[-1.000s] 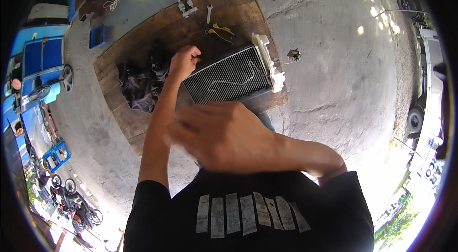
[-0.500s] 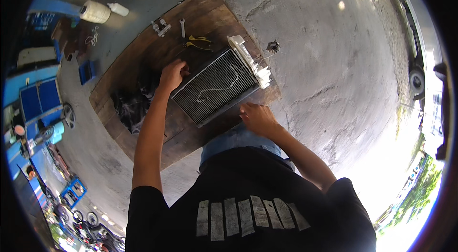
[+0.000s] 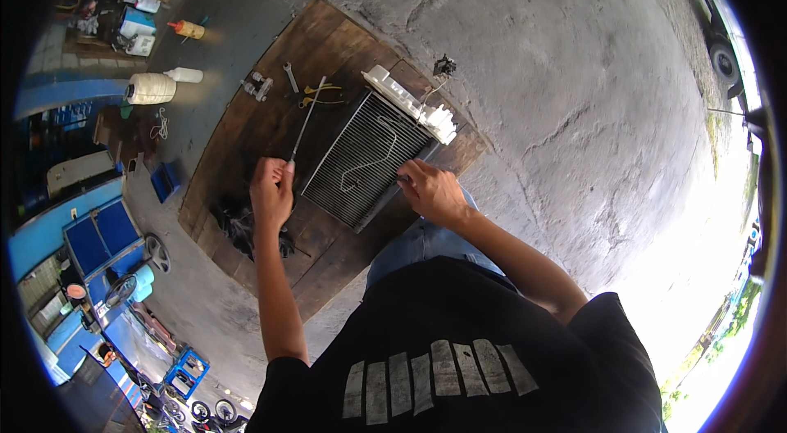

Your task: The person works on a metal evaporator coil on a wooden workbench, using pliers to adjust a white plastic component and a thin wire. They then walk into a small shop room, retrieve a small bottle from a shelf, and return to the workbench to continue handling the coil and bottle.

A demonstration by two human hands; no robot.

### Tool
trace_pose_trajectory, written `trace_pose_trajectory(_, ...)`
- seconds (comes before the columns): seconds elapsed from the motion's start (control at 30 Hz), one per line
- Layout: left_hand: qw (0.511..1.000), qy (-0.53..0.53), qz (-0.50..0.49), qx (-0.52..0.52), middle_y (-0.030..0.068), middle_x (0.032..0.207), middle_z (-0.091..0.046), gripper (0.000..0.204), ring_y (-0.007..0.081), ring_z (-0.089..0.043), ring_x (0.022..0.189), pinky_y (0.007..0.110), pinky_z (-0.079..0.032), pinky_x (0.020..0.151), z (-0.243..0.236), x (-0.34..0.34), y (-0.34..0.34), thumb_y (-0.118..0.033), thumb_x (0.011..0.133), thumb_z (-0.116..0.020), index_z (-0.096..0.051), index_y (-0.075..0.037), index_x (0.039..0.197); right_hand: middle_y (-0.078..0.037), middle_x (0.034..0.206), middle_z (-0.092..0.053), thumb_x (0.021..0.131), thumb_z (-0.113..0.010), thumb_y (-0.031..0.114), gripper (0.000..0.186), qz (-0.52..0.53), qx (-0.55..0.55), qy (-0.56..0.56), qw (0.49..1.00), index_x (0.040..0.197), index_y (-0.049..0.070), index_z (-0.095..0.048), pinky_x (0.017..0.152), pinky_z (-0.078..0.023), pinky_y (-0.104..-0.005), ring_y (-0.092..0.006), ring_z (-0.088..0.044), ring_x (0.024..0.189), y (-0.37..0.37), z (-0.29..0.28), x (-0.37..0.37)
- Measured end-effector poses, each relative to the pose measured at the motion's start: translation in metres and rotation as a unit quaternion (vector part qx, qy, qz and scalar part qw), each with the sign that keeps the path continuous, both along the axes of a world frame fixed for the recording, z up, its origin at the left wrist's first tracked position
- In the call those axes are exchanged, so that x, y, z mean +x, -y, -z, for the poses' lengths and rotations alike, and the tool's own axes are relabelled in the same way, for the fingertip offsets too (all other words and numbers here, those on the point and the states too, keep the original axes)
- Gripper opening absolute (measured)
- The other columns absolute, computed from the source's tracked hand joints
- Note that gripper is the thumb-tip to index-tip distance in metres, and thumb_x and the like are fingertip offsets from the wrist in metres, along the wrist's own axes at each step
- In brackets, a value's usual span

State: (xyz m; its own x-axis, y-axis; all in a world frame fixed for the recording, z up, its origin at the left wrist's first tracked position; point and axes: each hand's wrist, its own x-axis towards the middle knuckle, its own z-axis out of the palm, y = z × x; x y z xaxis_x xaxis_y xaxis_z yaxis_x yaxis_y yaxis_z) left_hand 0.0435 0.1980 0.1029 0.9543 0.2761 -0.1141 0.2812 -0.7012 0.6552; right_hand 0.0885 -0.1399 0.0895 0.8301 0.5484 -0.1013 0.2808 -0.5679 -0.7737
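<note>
On a brown wooden board (image 3: pixel 328 269) lies a finned heat-exchanger coil (image 3: pixel 336 158) with a white plastic housing (image 3: pixel 402 97) along its far edge. A thin bent pale line, like a wire or tube, (image 3: pixel 381 158) crosses its fins. My left hand (image 3: pixel 270 191) is left of the coil, closed on a thin straight metal rod (image 3: pixel 309 120), raised so it slants away and passes in front of the pliers. My right hand (image 3: pixel 432 190) is at the coil's near right edge, fingers pinched. A small dark bit shows at its fingertips, too small to name.
Yellow-handled pliers (image 3: pixel 332 101), a wrench (image 3: pixel 291 77) and a metal fitting (image 3: pixel 257 87) lie on the board's far left part. A crumpled black cloth or bag (image 3: pixel 238 228) lies nearer. Beyond the board are a cream spool (image 3: pixel 152 89), a white bottle (image 3: pixel 184 74) and a blue tray (image 3: pixel 165 181).
My left hand has come away from the coil's left edge and now has the thin rod raised. My right hand has moved up against the coil's near right edge. The view has shifted.
</note>
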Motion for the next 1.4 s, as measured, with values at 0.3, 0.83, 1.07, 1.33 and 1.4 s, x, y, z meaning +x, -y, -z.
trace_pose_trajectory(0.3, 0.966, 0.001, 0.2, -0.163, 0.0083, 0.083, -0.064, 0.012, 0.0215, -0.069, 0.076, 0.034, -0.056, 0.071, -0.075, -0.005, 0.112, -0.007, 0.086, -0.074, -0.063, -0.002, 0.089, -0.007, 0.097, -0.065, 0.089, -0.07, 0.004, 0.044, 0.004, 0.009, 0.143, 0.99, 0.132, 0.011, -0.063, 0.064, -0.06, -0.0391, -0.0265, -0.07, 0.081, -0.012, -0.013, 0.012)
trace_pose_trajectory(0.83, 0.981, 0.124, 0.075, -0.127, 0.0059, 0.102, -0.071, 0.038, 0.0202, -0.07, 0.081, 0.033, -0.057, 0.071, 0.041, 0.052, 0.152, -0.003, 0.081, -0.08, -0.068, -0.01, 0.117, -0.009, 0.086, -0.062, 0.085, -0.068, 0.003, 0.027, 0.096, -0.025, 0.126, 0.987, 0.111, 0.009, -0.065, 0.062, -0.055, -0.0442, -0.0332, -0.068, 0.074, -0.027, -0.001, 0.026)
trace_pose_trajectory(1.07, 0.97, 0.173, 0.066, -0.155, 0.0061, 0.098, -0.072, 0.032, 0.0227, -0.072, 0.08, 0.034, -0.06, 0.072, 0.066, 0.071, 0.166, 0.008, 0.077, -0.073, -0.074, -0.011, 0.103, -0.011, 0.087, -0.062, 0.09, -0.067, 0.005, 0.026, 0.109, -0.018, 0.119, 0.987, 0.115, 0.009, -0.065, 0.062, -0.055, -0.045, -0.036, -0.068, 0.073, -0.033, 0.006, 0.034)
trace_pose_trajectory(1.33, 0.97, 0.192, 0.005, -0.146, 0.0066, 0.093, -0.075, 0.015, 0.0192, -0.073, 0.076, 0.03, -0.06, 0.068, 0.08, 0.076, 0.175, 0.003, 0.086, -0.077, -0.074, -0.006, 0.097, -0.012, 0.092, -0.069, 0.092, -0.068, 0.008, 0.028, 0.165, 0.011, 0.088, 0.982, 0.12, 0.006, -0.066, 0.063, -0.057, -0.042, -0.0327, -0.071, 0.075, -0.026, 0.005, 0.028)
trace_pose_trajectory(1.4, 0.962, 0.218, -0.008, -0.161, 0.0066, 0.091, -0.075, 0.011, 0.0162, -0.072, 0.073, 0.029, -0.059, 0.065, 0.082, 0.079, 0.177, -0.001, 0.088, -0.079, -0.073, -0.005, 0.096, -0.012, 0.088, -0.068, 0.094, -0.066, 0.013, 0.025, 0.229, 0.028, 0.048, 0.972, 0.118, 0.005, -0.066, 0.062, -0.057, -0.0417, -0.0329, -0.071, 0.074, -0.018, 0.008, 0.004)
